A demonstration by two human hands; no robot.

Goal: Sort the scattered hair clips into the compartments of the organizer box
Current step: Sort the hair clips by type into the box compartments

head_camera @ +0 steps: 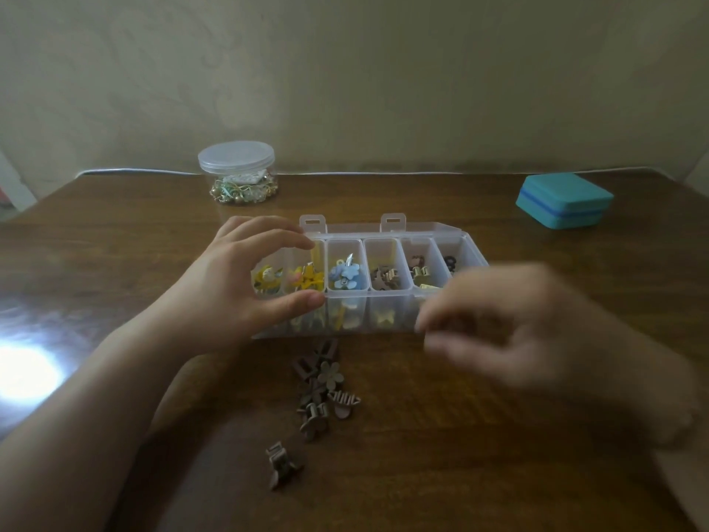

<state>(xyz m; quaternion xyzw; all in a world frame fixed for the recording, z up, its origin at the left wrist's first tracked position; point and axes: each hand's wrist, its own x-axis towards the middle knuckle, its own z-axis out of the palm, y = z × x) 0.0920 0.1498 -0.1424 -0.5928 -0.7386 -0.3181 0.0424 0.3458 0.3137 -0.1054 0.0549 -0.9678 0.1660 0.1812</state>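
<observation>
A clear plastic organizer box (399, 230) stands open in the middle of the table, its compartments holding yellow, blue, brown and black hair clips. My left hand (238, 278) grips the box's left end, thumb on the near wall and fingers on the far rim. My right hand (529, 332) hovers blurred over the box's near right corner, fingers curled; whether it holds a clip is not visible. A pile of several brown hair clips (324, 389) lies just in front of the box, with one more brown clip (280, 464) nearer to me.
A round clear jar (238, 172) with a lid and small trinkets inside stands at the back left. A teal zipped case (564, 201) sits at the back right. A bright glare spot (23, 374) marks the wooden table (422, 455) at the left.
</observation>
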